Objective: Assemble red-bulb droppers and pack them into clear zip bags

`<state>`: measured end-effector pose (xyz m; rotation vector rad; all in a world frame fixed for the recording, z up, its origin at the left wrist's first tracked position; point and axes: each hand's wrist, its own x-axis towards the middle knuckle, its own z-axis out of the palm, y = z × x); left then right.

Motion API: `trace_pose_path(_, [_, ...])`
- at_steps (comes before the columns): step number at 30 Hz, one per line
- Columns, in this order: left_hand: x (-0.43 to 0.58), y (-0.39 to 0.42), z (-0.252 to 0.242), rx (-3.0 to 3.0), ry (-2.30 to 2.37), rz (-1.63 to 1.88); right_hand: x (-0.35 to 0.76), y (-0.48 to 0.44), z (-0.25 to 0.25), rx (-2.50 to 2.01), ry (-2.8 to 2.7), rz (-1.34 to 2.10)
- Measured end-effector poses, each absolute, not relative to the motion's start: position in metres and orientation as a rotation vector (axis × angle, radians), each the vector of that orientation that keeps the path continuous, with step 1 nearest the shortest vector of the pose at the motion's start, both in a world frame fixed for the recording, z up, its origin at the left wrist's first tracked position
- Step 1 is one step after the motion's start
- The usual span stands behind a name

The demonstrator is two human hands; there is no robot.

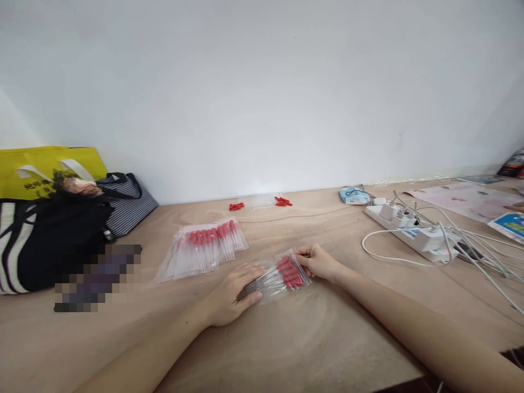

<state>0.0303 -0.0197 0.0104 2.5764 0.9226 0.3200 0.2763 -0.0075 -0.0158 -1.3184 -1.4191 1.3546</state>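
A clear zip bag of droppers (268, 281) lies tilted on the table in front of me, its glass tubes to the left and red rubber bulbs to the right. My left hand (235, 295) steadies the tube end, with the thumb and fingers on either side of it. At the upper right corner, beside the bulbs, my right hand (317, 262) pinches the bag's edge between thumb and fingers. Further left, a fanned pile of similar filled bags (208, 245) rests on the wood.
Loose red bulbs (283, 201) and clear glass tubes (262, 202) lie near the wall. A power strip (413, 234) with chargers and white cables spreads to the right, near a blue-and-white packet (353, 195). Bags (53, 240) crowd the left. Another person's hand (514, 207) shows far right.
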Motion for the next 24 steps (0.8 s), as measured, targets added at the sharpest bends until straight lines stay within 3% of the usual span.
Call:
trace_pose_path(6, [0.031, -0.021, 0.013, 2.642, 0.942, 0.331, 0.296, -0.007, -0.012, -1.373, -1.309, 1.231])
trace_pose_path(11, [0.03, -0.021, 0.011, 2.69, 0.99, 0.419, 0.303, -0.013, -0.009, -1.473, -1.614, 0.963])
trace_pose_path(24, [0.031, -0.012, 0.007, 2.662, 0.932, 0.449, 0.287, -0.021, -0.018, -1.516, -1.666, 0.922])
